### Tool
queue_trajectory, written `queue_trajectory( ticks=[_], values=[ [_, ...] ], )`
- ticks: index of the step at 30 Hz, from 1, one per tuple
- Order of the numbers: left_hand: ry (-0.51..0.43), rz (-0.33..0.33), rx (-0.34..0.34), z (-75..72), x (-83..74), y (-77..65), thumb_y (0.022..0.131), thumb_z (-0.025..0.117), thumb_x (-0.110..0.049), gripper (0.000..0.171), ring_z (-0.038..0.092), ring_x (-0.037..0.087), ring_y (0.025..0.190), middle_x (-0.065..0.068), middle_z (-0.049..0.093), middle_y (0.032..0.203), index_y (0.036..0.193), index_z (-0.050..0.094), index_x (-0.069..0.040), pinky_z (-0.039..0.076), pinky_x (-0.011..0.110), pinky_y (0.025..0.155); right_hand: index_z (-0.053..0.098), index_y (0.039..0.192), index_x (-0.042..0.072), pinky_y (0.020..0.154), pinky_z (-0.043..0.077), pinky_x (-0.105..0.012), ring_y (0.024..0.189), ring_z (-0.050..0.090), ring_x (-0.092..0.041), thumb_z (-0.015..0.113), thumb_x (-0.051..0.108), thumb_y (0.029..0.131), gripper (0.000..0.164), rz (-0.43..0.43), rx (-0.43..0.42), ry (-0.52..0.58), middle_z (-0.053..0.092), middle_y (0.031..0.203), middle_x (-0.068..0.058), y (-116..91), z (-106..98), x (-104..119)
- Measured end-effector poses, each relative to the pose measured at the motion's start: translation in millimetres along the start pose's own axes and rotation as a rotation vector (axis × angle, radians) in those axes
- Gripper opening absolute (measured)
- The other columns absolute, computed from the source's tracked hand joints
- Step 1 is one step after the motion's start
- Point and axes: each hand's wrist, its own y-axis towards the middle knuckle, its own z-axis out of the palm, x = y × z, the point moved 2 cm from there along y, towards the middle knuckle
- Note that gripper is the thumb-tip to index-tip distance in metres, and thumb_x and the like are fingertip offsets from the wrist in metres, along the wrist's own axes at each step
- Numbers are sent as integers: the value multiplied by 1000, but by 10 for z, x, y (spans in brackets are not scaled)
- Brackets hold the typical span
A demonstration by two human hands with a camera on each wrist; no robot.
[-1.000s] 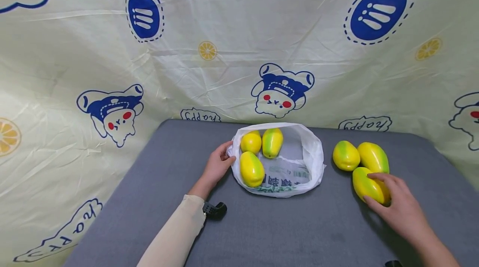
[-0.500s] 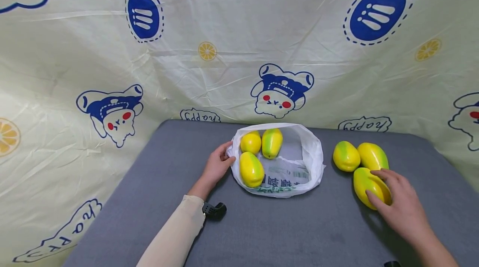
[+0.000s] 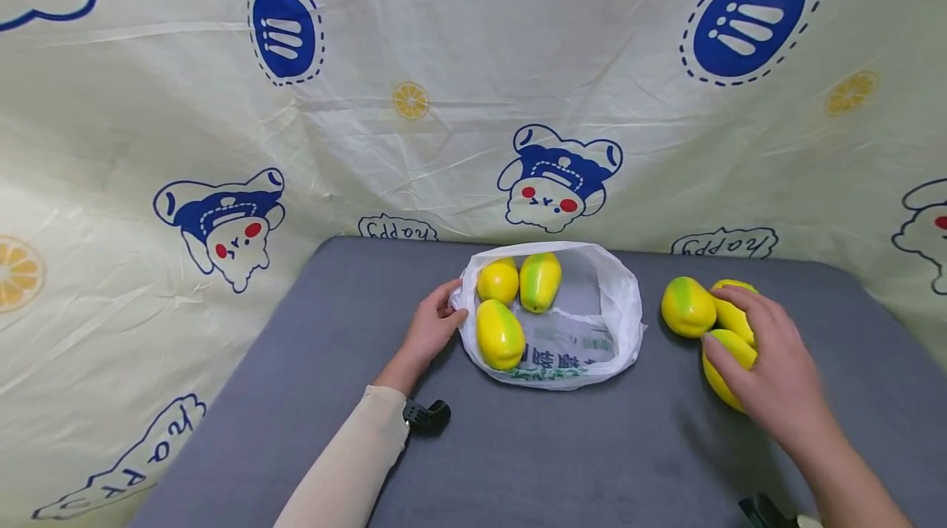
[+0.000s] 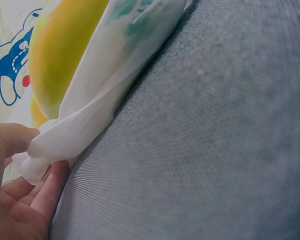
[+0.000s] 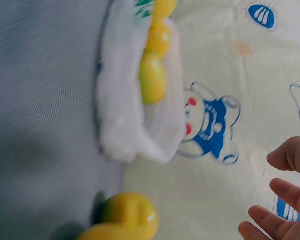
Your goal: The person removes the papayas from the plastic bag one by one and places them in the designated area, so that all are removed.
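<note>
A white plastic bag (image 3: 624,314) lies on its side-rolled rim with its mouth facing up, holding three mango-shaped yellow-green fruits, one of them a fruit (image 3: 499,335) at the near left. My left hand (image 3: 431,324) pinches the bag's left edge; the left wrist view shows the thumb and fingers (image 4: 51,192) on the bunched plastic. Over on the right, my right hand (image 3: 780,372) hovers above a loose fruit (image 3: 721,384) and partly hides it. In the right wrist view the right hand (image 5: 287,200) has its fingers spread, with nothing between them.
Two more loose fruits, a rounder fruit (image 3: 688,308) and a partly covered fruit (image 3: 732,318), sit behind the nearest one. Grey cloth covers the table (image 3: 562,462). A printed curtain (image 3: 444,174) hangs along the back.
My right hand has come off the nearest loose fruit, rising and shifting forward and slightly left. Earlier its fingers lay round that fruit. The left hand and bag stay put.
</note>
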Motion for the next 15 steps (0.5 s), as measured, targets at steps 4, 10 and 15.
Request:
queue_trajectory(
  ticks=[4, 10, 15],
  values=[
    [-10, 9, -14, -15, 2, -2, 95, 66, -12, 51, 58, 21, 104, 9, 58, 141, 145, 53, -18, 53, 33, 96, 45, 147, 9, 101, 29, -72, 133, 34, -47, 63, 14, 94, 57, -41, -6, 48, 40, 151, -24, 154, 64, 246],
    [-6, 18, -12, -27, -17, 8, 96, 65, -14, 51, 58, 21, 108, 8, 57, 144, 145, 53, -18, 53, 37, 100, 37, 152, 10, 98, 37, -63, 128, 40, -43, 62, 12, 92, 64, -28, -1, 146, 41, 149, -24, 376, 284, 479],
    [12, 2, -6, -3, 9, 16, 96, 66, -15, 51, 57, 21, 106, 7, 58, 143, 145, 53, -20, 53, 34, 96, 33, 154, 13, 104, 38, -68, 134, 39, -44, 57, 17, 96, 63, 72, 52, 184, 38, 152, -22, 505, 527, 498]
  ],
)
